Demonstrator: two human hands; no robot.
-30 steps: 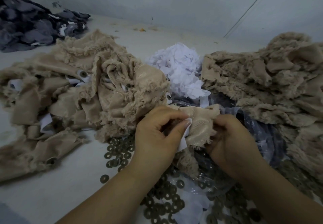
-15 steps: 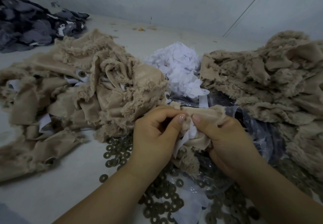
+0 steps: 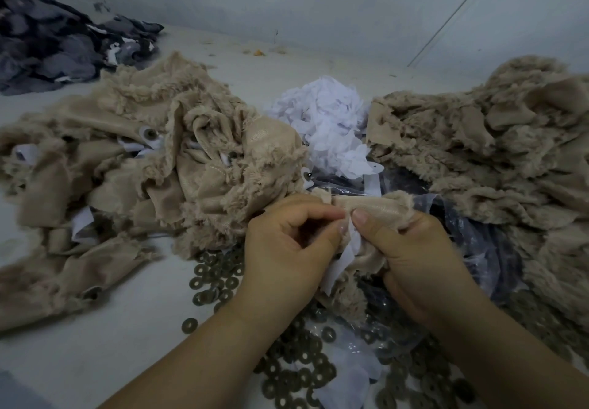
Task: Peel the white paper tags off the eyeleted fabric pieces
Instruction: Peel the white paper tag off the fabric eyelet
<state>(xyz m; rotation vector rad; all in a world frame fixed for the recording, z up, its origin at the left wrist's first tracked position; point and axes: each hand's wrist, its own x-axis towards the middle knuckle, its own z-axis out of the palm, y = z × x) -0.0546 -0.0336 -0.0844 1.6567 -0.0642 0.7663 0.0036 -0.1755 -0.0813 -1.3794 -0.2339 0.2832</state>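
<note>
Thumbs nearly nail to nail here: the left hand point(image 3: 283, 249) has its thumb and curled forefinger pinched on the top of a white paper tag point(image 3: 342, 257), and the right hand point(image 3: 414, 258) presses its thumb down on the beige fabric piece point(image 3: 379, 214) just beside it, the rest of its fingers curled under the cloth, gripping it. The tag hangs down between the two hands as a narrow strip, its lower end loose over the fuzzy underside of the piece. The fabric piece is held up off the table, its frayed edge showing over the right knuckles.

Under the wrists lies a scatter of dark metal eyelet rings point(image 3: 216, 274), spilling across a crumpled clear plastic bag point(image 3: 471, 249). Directly beyond the hands sits a mound of loose white paper tags point(image 3: 328, 121). To the left, a heap of beige fabric pieces point(image 3: 134, 166) with white tags and eyelets poking out among the folds. To the right, a second beige heap point(image 3: 497, 147), touching the plastic bag. Far back left, a pile of dark grey fabric point(image 3: 54, 48) against the pale wall point(image 3: 318, 0), all on a whitish table point(image 3: 95, 361).
</note>
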